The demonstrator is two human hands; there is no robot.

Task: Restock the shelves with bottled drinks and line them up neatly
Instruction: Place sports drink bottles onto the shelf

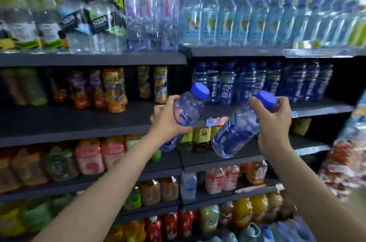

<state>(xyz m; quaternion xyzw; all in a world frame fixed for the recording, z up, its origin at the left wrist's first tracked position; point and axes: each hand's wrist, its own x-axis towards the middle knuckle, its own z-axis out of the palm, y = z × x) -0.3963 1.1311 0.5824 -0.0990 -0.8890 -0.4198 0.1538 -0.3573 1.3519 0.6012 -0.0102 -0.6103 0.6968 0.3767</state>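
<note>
Each of my hands holds a clear water bottle with a blue cap in front of the dark shelves. My left hand (168,121) grips the left bottle (188,111) round its middle, its cap tilted up and to the right. My right hand (273,123) grips the right bottle (235,133) near its neck, its base slanting down to the left. Both bottles hang in the air just below a row of matching blue-labelled bottles (261,81) on the second shelf (320,108). The view is slightly blurred.
The top shelf (95,57) carries large water bottles (227,18). Orange and brown juice bottles (114,89) stand left on the second shelf, with bare shelf in front of them. Lower shelves hold tea, juice and red drinks. A wrapped pack (348,152) juts in at the right.
</note>
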